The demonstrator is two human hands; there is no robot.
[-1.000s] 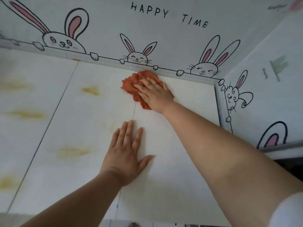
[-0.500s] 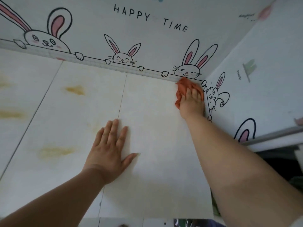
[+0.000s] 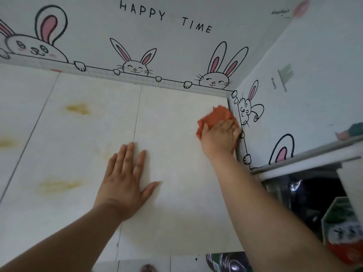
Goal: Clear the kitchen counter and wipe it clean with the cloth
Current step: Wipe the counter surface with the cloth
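Note:
An orange cloth lies bunched on the white tiled counter, close to the right wall near the back corner. My right hand presses down on the cloth, fingers over its near part. My left hand rests flat on the counter's middle, fingers spread, holding nothing. Yellowish stains mark the counter's left tiles.
Bunny-patterned walls close off the counter at the back and on the right. A white ledge juts out at the right with dark clutter and a packet below it. Metal bowls show past the counter's front edge.
My right hand has slid the cloth from the middle of the back edge to the back right corner, then a little toward me along the right wall. My left hand stays flat.

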